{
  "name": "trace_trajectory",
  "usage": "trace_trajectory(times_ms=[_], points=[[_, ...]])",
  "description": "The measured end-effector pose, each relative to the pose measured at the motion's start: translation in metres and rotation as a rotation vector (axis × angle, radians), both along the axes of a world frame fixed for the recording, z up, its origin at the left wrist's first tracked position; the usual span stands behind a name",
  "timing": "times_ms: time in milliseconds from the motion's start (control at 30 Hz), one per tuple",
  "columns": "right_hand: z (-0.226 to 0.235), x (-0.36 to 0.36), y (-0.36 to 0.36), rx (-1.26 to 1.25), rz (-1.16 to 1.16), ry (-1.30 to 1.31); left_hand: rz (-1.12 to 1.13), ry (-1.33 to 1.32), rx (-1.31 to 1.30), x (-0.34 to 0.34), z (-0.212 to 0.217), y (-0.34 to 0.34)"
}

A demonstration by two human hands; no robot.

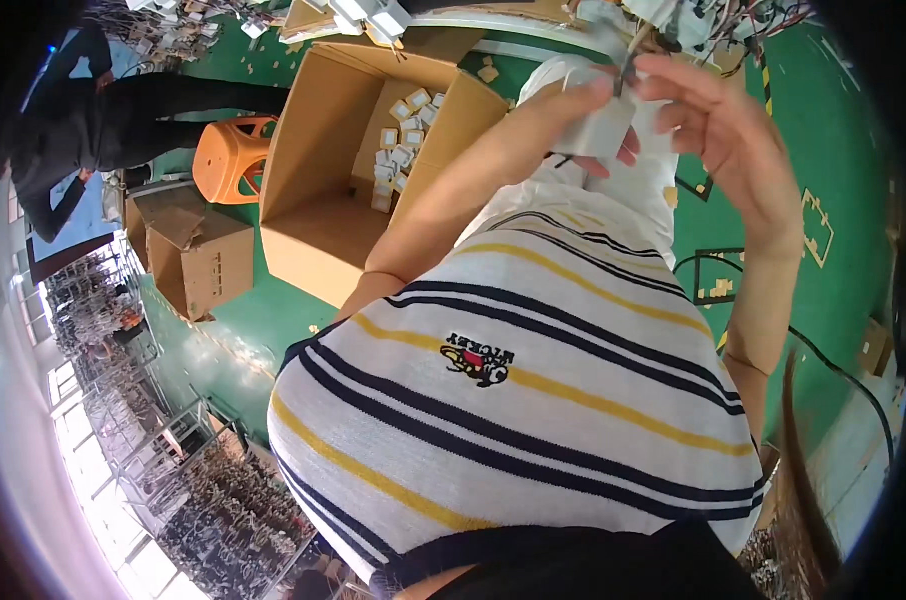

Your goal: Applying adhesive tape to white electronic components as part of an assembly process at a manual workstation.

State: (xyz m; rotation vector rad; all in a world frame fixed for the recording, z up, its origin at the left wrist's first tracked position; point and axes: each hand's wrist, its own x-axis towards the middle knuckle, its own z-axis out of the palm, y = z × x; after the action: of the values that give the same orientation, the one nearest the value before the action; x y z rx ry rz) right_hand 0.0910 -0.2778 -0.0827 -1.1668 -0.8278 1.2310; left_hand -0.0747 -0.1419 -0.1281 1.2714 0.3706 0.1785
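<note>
Over my lap, my left hand (563, 115) is closed around a small white plastic box (607, 130), with the fingers partly behind it. A short dark wire or cord (624, 76) shows at the box's upper end, beside my left thumb tip. My right hand (723, 130) is just to the right, its fingers apart and loosely curled. Its forefinger reaches to the dark wire, while the other fingertips are smeared by motion. Past both hands, white parts with tangled wires (688, 22) are heaped at the top edge, partly blurred.
A large open cardboard box (318, 130) at the left holds several white square pieces. Beyond it are an orange stool (225, 160), a smaller carton (213, 262) and a person in dark clothing (83, 130). A black cable (841, 372) crosses the green floor (823, 300) at right.
</note>
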Motion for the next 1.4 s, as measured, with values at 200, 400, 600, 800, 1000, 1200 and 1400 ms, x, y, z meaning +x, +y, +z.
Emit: trace_trajectory(times_ms=[200, 400, 600, 800, 1000, 1200, 1400], points=[[-0.028, 0.021, 0.013, 0.197, -0.027, -0.447, -0.595, -0.085, -0.620, 0.008, -0.005, 0.012], [-0.024, 0.049, 0.021, 0.104, 0.390, -0.424, -0.577, -0.109, -0.662, 0.008, -0.006, 0.017], [-0.005, -0.003, 0.009, 0.020, 0.092, -0.203, 0.203, -0.154, 0.853, 0.001, -0.041, 0.007], [-0.054, -0.013, 0.024, 0.285, -0.662, -0.428, -0.290, -0.139, -0.262, 0.017, -0.024, -0.036], [-0.046, -0.007, 0.003, 0.386, 0.044, -0.561, -0.364, 0.141, -0.481, 0.013, -0.025, -0.020], [-0.033, -0.023, -0.002, 0.509, -0.028, -1.020, -0.399, 0.179, 0.187, -0.022, 0.010, 0.010], [-0.016, -0.037, -0.033, 0.055, 0.004, -0.045, -0.355, -0.028, 0.926, -0.014, 0.052, 0.003]])
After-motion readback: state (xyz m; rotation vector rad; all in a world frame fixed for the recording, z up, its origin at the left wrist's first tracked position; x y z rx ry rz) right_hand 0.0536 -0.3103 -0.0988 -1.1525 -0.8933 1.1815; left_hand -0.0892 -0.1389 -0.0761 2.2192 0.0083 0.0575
